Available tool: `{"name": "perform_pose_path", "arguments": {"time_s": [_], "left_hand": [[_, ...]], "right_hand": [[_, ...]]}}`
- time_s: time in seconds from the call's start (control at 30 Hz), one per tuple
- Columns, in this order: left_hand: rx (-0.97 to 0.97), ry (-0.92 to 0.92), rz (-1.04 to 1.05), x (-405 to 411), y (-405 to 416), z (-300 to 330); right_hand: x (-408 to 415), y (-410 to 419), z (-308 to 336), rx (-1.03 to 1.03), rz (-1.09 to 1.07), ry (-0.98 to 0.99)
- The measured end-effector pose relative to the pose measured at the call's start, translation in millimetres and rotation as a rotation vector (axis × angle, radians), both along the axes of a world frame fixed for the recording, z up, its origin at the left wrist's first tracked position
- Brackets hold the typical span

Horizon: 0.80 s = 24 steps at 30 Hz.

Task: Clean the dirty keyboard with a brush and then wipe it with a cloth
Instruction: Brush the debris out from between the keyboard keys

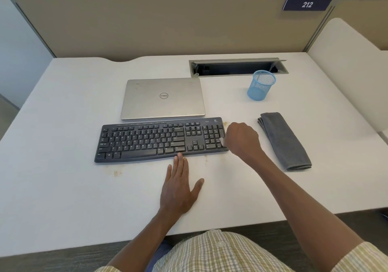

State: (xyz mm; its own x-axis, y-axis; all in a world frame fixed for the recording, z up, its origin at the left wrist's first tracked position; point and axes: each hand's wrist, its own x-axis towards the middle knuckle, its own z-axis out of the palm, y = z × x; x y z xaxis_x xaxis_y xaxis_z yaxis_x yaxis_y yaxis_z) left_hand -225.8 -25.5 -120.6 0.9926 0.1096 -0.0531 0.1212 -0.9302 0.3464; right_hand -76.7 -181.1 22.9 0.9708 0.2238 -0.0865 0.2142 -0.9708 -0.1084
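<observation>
In the head view the black keyboard [161, 140] lies mid-frame on the white worktop [63, 187]. The right hand [241, 138], curled round a brush [221, 141] with pale bristles, works the keyboard's right end; the left hand [180, 187] rests flat, fingertips at the front edge. Brushing looks underway; wiping calls for the grey cloth [285, 141], centre right.

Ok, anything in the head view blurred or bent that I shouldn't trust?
Head view: soft, even light, no glare; the brush at the right hand is a pale motion smear over the keyboard; wide-angle bends the partition and desk edges.
</observation>
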Motion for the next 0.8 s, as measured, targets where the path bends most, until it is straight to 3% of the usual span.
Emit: {"name": "perform_pose_path", "arguments": {"time_s": [0.2,0.57,0.8], "left_hand": [[-0.002,-0.005,0.004,-1,0,-1],[0.005,-0.014,0.006,0,0,-3],[-0.001,-0.007,0.004,0,1,-2]], "right_hand": [[-1,9,3,0.079,-0.015,-0.027],[-9,-1,-4,0.014,0.033,-0.011],[-33,17,-26,0.263,0.166,-0.02]]}}
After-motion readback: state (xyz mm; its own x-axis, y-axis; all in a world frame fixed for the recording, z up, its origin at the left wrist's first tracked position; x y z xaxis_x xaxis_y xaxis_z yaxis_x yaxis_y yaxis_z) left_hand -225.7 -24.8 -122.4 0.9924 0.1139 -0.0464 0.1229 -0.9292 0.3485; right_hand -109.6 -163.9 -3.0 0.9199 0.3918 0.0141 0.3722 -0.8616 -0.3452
